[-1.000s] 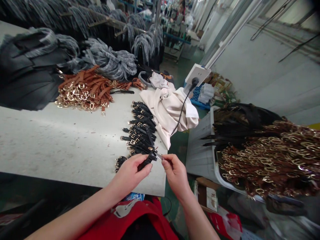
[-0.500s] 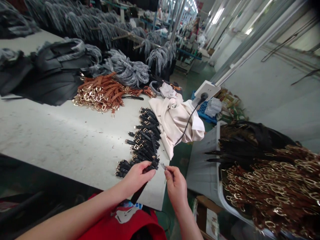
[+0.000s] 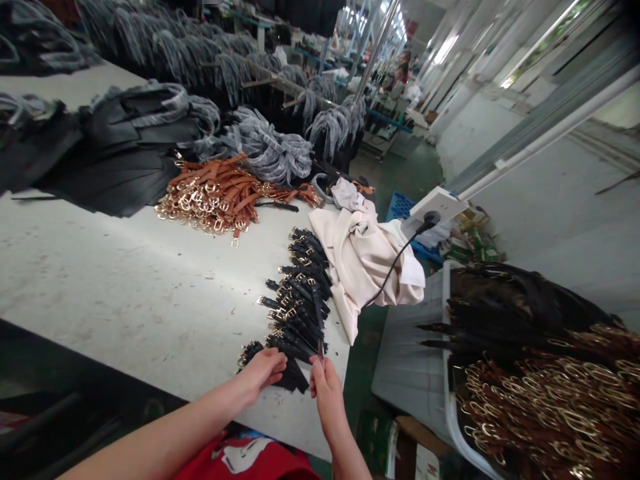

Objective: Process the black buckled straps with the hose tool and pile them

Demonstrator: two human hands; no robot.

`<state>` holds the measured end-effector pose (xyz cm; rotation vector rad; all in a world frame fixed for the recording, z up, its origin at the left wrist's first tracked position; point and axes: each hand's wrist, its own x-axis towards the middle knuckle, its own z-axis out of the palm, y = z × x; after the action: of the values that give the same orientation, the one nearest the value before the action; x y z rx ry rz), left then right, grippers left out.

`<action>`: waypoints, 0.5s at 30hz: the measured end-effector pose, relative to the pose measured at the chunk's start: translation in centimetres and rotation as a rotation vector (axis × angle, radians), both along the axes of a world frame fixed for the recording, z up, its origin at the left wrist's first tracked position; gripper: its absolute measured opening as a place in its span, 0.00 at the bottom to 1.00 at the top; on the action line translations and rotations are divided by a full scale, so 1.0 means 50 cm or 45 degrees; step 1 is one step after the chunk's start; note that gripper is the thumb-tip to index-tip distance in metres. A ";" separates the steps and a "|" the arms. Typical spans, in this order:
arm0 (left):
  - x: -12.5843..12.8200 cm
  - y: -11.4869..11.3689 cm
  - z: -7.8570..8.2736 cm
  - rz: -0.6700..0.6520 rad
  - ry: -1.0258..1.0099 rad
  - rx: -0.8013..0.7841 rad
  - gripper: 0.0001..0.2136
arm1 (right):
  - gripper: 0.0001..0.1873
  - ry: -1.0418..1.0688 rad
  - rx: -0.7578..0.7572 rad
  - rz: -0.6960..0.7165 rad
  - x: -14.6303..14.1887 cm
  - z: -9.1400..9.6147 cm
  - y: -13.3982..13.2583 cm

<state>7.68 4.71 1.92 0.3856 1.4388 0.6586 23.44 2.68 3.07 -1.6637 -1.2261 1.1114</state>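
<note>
My left hand [image 3: 263, 370] rests at the near end of a row of black buckle straps [image 3: 297, 293] on the table. Its fingers are curled around a black strap [image 3: 296, 380], whose flat end points toward my right hand. How much of the strap lies in the fingers is partly hidden. Just to the right, my right hand [image 3: 326, 381] pinches a small, slim, pointed metal tool [image 3: 321, 347], tip directed away from me; its exact kind is too small to make out. Gold-coloured buckles show along the row's left side.
Brown straps with gold rings [image 3: 210, 200] lie heaped farther back, beside black leather pieces [image 3: 120, 153]. Cream cloth [image 3: 365, 260] hangs over the table's right edge, below a power socket [image 3: 435, 210] with a cable. A grey bin [image 3: 410, 353] of straps stands at right.
My left hand has lowered the strap from above the table onto the near end of the row. My right hand has moved left and down, and the tool now points away from me.
</note>
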 end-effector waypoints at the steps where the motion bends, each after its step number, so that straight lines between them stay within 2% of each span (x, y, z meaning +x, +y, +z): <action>1: -0.014 0.000 0.006 -0.027 -0.001 0.006 0.11 | 0.22 -0.021 -0.033 -0.032 -0.004 -0.004 0.012; 4: -0.061 0.029 0.024 -0.099 0.049 0.078 0.16 | 0.18 -0.178 -0.018 -0.016 -0.006 -0.007 0.083; 7: -0.104 0.097 0.030 -0.141 0.138 0.176 0.19 | 0.18 -0.288 0.084 -0.012 0.005 -0.006 0.202; 11: -0.146 0.183 0.018 -0.182 0.205 0.233 0.22 | 0.22 -0.351 0.115 -0.094 0.010 -0.023 0.386; 13: -0.157 0.203 0.009 -0.210 0.208 0.230 0.21 | 0.23 -0.363 0.086 -0.103 -0.001 -0.040 0.460; 15: -0.162 0.207 0.001 -0.246 0.202 0.207 0.21 | 0.22 -0.372 0.043 -0.103 -0.015 -0.055 0.510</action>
<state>-0.41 15.03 1.96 0.7087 1.4793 0.6002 22.69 28.18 0.34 -1.8796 -1.3359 0.8145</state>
